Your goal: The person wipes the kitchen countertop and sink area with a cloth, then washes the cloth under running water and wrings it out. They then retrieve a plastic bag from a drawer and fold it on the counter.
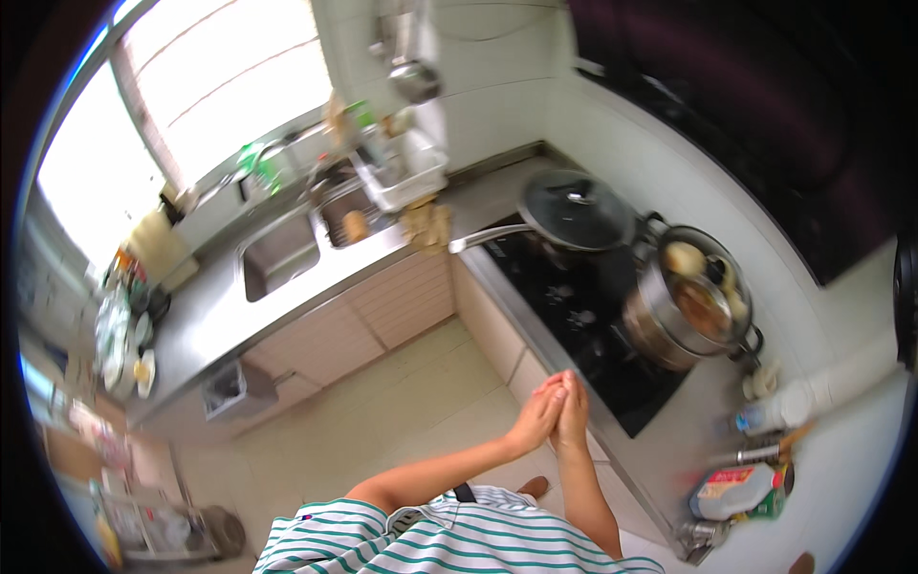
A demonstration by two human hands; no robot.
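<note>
My left hand (538, 415) and my right hand (572, 412) are pressed together, palm against palm, in front of the counter edge beside the black cooktop (574, 316). No object shows between them, though the palms are hidden. Beyond them on the cooktop stands a metal steamer pot (656, 326), uncovered, with pale round food and a bowl of brownish food inside. Further back, a long-handled pan (495, 233) sits under a glass lid (574, 204).
A double steel sink (281, 255) lies at the left, with a white dish rack (409, 183) behind it. Gloves (428, 224) hang at the counter corner. Bottles (735, 491) stand at the lower right. A small bin (237, 391) hangs from the left cabinet.
</note>
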